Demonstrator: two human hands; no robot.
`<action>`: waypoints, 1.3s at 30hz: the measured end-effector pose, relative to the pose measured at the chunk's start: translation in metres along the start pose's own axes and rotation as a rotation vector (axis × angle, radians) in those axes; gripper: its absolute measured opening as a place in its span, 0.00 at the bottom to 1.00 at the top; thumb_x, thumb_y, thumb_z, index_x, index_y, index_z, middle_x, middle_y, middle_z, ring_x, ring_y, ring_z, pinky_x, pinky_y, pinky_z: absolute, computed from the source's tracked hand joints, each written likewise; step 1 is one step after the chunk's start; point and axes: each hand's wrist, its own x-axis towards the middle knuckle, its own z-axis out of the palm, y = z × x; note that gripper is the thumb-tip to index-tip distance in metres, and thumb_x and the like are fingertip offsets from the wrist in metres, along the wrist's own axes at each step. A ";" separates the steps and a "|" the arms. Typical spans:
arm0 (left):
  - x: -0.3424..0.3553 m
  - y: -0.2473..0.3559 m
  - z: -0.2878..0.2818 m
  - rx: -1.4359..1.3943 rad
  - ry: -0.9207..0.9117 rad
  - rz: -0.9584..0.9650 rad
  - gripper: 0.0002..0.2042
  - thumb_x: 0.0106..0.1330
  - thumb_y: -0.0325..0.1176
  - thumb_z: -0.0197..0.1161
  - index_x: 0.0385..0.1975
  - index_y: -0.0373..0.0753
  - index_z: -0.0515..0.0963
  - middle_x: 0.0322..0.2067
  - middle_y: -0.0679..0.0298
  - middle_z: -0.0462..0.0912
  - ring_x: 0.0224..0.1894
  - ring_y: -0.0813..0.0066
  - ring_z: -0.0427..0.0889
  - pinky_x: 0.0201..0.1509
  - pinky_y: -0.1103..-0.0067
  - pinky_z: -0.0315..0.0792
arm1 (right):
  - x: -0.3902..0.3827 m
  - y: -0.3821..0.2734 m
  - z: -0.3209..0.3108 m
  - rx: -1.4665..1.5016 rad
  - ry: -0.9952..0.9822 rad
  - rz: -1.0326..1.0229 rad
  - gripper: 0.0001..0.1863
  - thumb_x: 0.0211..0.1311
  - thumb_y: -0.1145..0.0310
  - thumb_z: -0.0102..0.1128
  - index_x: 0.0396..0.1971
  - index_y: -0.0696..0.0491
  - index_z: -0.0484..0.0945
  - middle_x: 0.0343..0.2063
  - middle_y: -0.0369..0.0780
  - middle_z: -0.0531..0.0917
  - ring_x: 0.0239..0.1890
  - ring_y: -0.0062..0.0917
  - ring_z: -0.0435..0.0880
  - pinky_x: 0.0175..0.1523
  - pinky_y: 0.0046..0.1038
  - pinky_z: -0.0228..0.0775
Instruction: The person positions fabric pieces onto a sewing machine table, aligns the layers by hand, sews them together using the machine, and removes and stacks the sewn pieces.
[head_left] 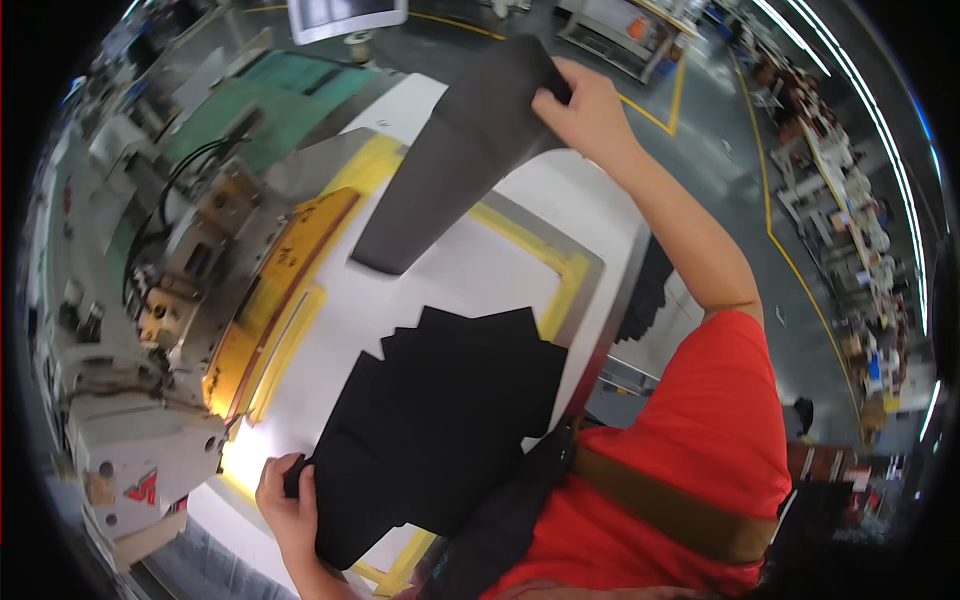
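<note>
Two hands (592, 115) (290, 503) pinch dark panels (455, 155) (440, 410), the right's slanting lengthwise toward lower left.

1. Panel (450, 150) in the right hand (585, 110): grey, cloth-like, smooth, matt.
2. Stacked pieces (440, 400) at the left hand (290, 495): black, matt, apparently cloth.
3. Tabletop (470, 280) beneath both hands: white, smooth.
4. Bar (280, 290) ahead of the left hand: amber, glossy, plastic-looking.
5. Machine block (150, 455) left of the left hand: smooth, apparently painted metal.
6. Floor (700, 110) beyond the right hand: smooth, glossy.
</note>
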 end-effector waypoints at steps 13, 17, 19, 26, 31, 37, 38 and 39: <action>-0.011 -0.009 0.005 0.019 -0.068 0.003 0.06 0.63 0.25 0.59 0.37 0.31 0.73 0.31 0.58 0.75 0.35 0.64 0.74 0.43 0.73 0.69 | -0.167 0.216 -0.129 -0.765 0.191 0.201 0.10 0.55 0.71 0.55 0.36 0.48 0.82 0.36 0.40 0.83 0.39 0.37 0.82 0.44 0.36 0.74; -0.009 -0.009 0.006 0.015 -0.079 -0.016 0.06 0.65 0.27 0.58 0.38 0.31 0.73 0.32 0.61 0.75 0.37 0.70 0.73 0.46 0.76 0.68 | -0.277 0.234 -0.060 -0.659 -0.387 0.560 0.08 0.54 0.66 0.60 0.34 0.48 0.83 0.36 0.40 0.85 0.42 0.37 0.83 0.48 0.36 0.75; -0.009 -0.008 0.004 0.021 -0.057 -0.001 0.06 0.63 0.25 0.59 0.37 0.31 0.73 0.31 0.58 0.75 0.35 0.64 0.74 0.43 0.74 0.69 | -0.272 0.212 -0.053 -0.570 -0.608 0.674 0.09 0.56 0.63 0.60 0.33 0.48 0.84 0.34 0.41 0.85 0.41 0.38 0.83 0.47 0.37 0.75; -0.008 -0.004 -0.001 -0.117 0.029 -0.048 0.04 0.57 0.21 0.60 0.31 0.31 0.75 0.27 0.57 0.77 0.30 0.65 0.76 0.38 0.76 0.70 | -0.120 0.166 -0.072 -0.083 0.324 0.248 0.11 0.68 0.67 0.53 0.39 0.58 0.81 0.30 0.40 0.85 0.31 0.22 0.83 0.39 0.23 0.73; -0.010 -0.014 0.003 -0.378 0.092 -0.059 0.05 0.59 0.24 0.62 0.34 0.33 0.77 0.25 0.63 0.75 0.28 0.75 0.72 0.36 0.81 0.66 | -0.078 -0.024 0.038 0.002 -0.287 -0.544 0.20 0.48 0.73 0.70 0.45 0.50 0.80 0.43 0.38 0.82 0.46 0.33 0.81 0.51 0.33 0.73; -0.018 -0.019 -0.028 -0.503 0.015 -0.253 0.07 0.68 0.28 0.54 0.40 0.32 0.75 0.28 0.64 0.77 0.33 0.79 0.72 0.39 0.80 0.67 | -0.136 -0.173 0.166 0.449 -0.504 -1.509 0.20 0.61 0.67 0.54 0.54 0.45 0.74 0.57 0.35 0.75 0.61 0.31 0.72 0.61 0.38 0.67; -0.017 -0.021 -0.034 -0.500 0.036 -0.264 0.07 0.68 0.28 0.54 0.40 0.32 0.75 0.28 0.64 0.77 0.33 0.79 0.72 0.39 0.80 0.67 | -0.147 -0.184 0.182 0.490 -0.446 -1.596 0.18 0.61 0.66 0.53 0.52 0.47 0.76 0.56 0.36 0.76 0.60 0.31 0.73 0.60 0.37 0.67; -0.015 -0.021 -0.042 -0.389 -0.002 -0.386 0.08 0.68 0.29 0.55 0.40 0.32 0.75 0.28 0.63 0.78 0.33 0.78 0.73 0.39 0.79 0.68 | -0.154 -0.193 0.194 0.530 -0.386 -1.677 0.17 0.61 0.66 0.52 0.50 0.49 0.77 0.54 0.37 0.77 0.58 0.31 0.75 0.60 0.36 0.68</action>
